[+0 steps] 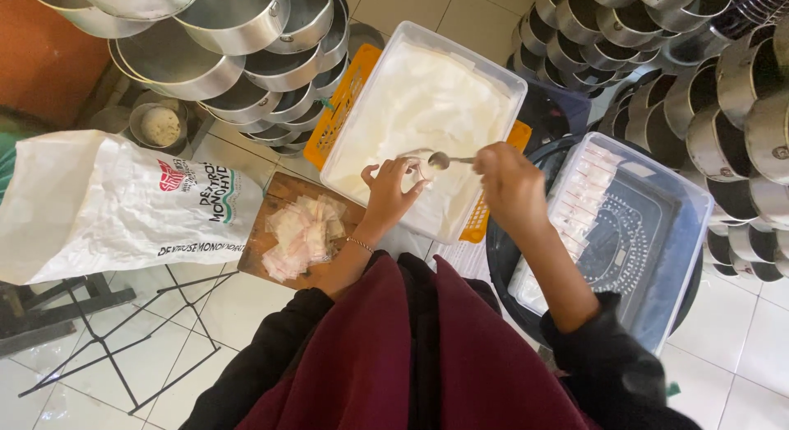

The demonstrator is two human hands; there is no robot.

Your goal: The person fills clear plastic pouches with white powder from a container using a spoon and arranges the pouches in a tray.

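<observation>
Black sleeves (271, 348) pushed up, maroon apron (411, 356), 1 thin bracelet (359, 244) on left wrist.

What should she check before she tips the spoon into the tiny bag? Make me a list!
1. Spoon held by right hand: ok.
2. Small bag held by left hand: ok.
3. Bag mouth open: cannot tell.
4. Spoon loaded with powder: cannot tell.
5. Spoon and bag over the white powder tub, so spills fall in: ok.
6. Spare bags on the board nearby: ok.
</observation>
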